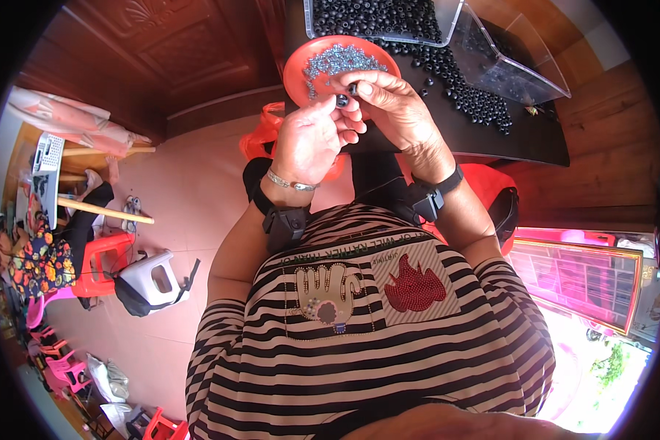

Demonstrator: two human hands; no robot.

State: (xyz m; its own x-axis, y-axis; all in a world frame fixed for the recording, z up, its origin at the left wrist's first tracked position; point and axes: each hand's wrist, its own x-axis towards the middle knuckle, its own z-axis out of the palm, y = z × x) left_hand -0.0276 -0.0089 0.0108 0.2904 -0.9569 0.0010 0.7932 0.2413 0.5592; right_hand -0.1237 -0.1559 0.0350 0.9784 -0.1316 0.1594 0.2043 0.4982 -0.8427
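Both my hands meet over the near edge of a red plate [293, 82], which holds many small silvery-blue pieces [341, 59]. My left hand [308, 143] is turned palm up with its fingers curled, and a shiny black bead [342, 100] sits at the tip of its thumb against the fingers. Close beside it, my right hand [403, 114] pinches another dark bead [353, 89] between thumb and forefinger. The two beads are slightly apart. Whether a thread or small piece is in either bead is too small to tell.
On the dark table [539, 139], loose black beads [455, 84] spread right of the plate. Behind stands a clear bin [308, 22] of black beads, beside another clear box [521, 66]. A red plastic bag [260, 136] hangs below. Left are a seated person [40, 260] and stools [154, 279].
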